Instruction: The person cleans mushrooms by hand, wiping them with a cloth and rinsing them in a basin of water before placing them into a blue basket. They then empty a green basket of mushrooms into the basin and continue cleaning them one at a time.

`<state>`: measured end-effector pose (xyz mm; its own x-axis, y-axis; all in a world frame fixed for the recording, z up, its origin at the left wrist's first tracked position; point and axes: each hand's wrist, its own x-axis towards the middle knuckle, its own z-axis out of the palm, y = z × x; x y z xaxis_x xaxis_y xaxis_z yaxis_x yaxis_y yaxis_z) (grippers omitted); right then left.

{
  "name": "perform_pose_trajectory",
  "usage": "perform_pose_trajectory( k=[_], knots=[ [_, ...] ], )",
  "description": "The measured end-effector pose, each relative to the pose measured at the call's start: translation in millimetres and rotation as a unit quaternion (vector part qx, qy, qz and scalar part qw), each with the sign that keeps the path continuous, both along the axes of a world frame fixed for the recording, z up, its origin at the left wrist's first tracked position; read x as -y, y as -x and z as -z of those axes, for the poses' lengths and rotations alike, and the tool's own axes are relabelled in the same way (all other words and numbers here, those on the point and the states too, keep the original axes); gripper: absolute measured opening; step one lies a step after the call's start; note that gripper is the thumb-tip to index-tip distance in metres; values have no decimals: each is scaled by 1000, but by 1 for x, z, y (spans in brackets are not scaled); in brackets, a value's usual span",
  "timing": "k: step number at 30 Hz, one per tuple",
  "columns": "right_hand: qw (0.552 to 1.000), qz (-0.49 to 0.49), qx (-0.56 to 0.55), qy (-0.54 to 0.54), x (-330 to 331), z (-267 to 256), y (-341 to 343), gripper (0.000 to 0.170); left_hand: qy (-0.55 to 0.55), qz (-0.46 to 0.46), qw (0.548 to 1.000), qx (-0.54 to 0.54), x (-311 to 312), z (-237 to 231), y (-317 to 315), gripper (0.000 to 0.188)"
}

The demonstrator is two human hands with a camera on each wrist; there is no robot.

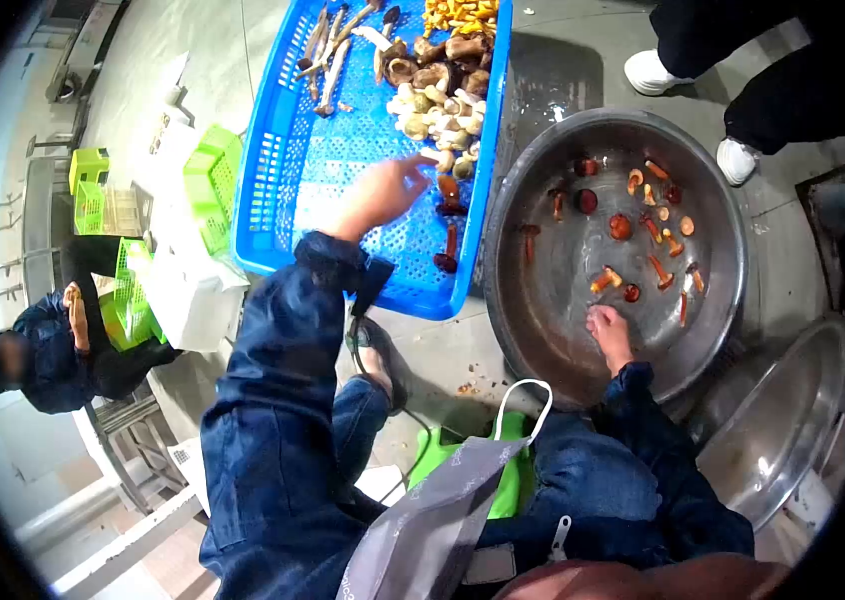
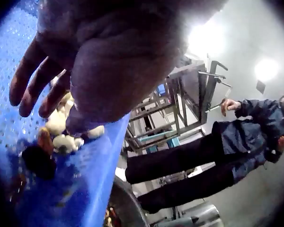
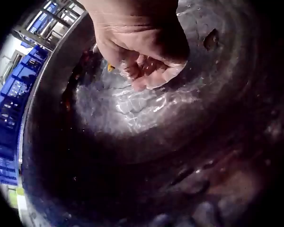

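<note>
My left hand (image 1: 383, 195) hovers over the blue crate (image 1: 328, 150), palm down beside the pale mushrooms (image 1: 433, 112). In the left wrist view its fingers (image 2: 31, 87) reach down loosely, slightly apart, with nothing held between them. Just past them lie red-brown mushrooms (image 1: 451, 240) along the crate's right side. My right hand (image 1: 608, 335) is inside the metal basin (image 1: 568, 310), near its close side, fingers curled inward in the right wrist view. I cannot tell if those fingers hold anything. Several reddish mushrooms (image 1: 621, 227) lie in the water of the basin.
Brown mushrooms (image 1: 438, 75), long-stemmed ones (image 1: 333, 55) and yellow ones (image 1: 463, 14) fill the crate's far end. A second metal basin (image 1: 783, 410) leans at right. One person's shoes (image 1: 655, 70) stand beyond the basin; another person (image 1: 48, 345) sits at left by green baskets (image 1: 213, 185).
</note>
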<state>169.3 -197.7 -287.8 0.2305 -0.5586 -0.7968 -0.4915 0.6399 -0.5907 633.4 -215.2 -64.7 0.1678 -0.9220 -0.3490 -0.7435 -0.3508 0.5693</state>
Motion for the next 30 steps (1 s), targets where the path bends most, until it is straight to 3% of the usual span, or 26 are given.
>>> perform_pose_trajectory(
  k=[1,3,5,6,10,14,17,19,21,22,23,25,26,27,28,30],
  knots=[
    [1000,-5,-2,-2,2,-6,0,32,2,-46,999,4,13,3,-18,37],
    [1000,-4,-13,4,1,-14,-4,31,113,-145,982,47,38,46,-66,39],
    [999,8,-30,24,1,-16,-7,30,198,-160,955,152,51,60,-87,42],
    [998,-9,-33,45,3,-13,-4,29,136,-163,961,176,61,72,-100,48],
    [991,-42,-44,121,-2,18,12,22,114,-159,965,177,77,86,-92,62],
    [988,-32,-39,146,0,6,11,20,86,-173,968,160,82,74,-87,55],
    [992,33,-21,116,5,-5,3,20,201,-216,953,72,71,73,-74,50],
    [987,53,-23,149,7,-4,0,19,279,-213,935,-54,57,27,-22,39],
    [963,103,-8,249,15,-28,-9,21,346,-174,911,-144,37,-12,49,35],
    [946,113,-26,302,20,-26,-7,21,337,-168,911,-165,26,-14,86,30],
    [926,122,-43,354,25,-25,-5,22,273,-122,913,-278,15,-24,120,30],
    [864,-21,-236,445,34,-60,-16,27,247,13,949,-196,-3,0,174,38],
    [871,-70,-226,431,35,-66,-18,36,152,35,966,-209,-16,23,199,50],
    [856,-129,-225,447,32,-38,-11,44,72,28,982,-173,-26,51,219,61],
    [883,-155,-207,391,28,-32,-14,44,22,-2,995,-93,-34,82,235,68],
    [931,-221,-137,256,26,-27,-17,38,-36,-46,991,-123,-44,146,250,68]
  ],
)
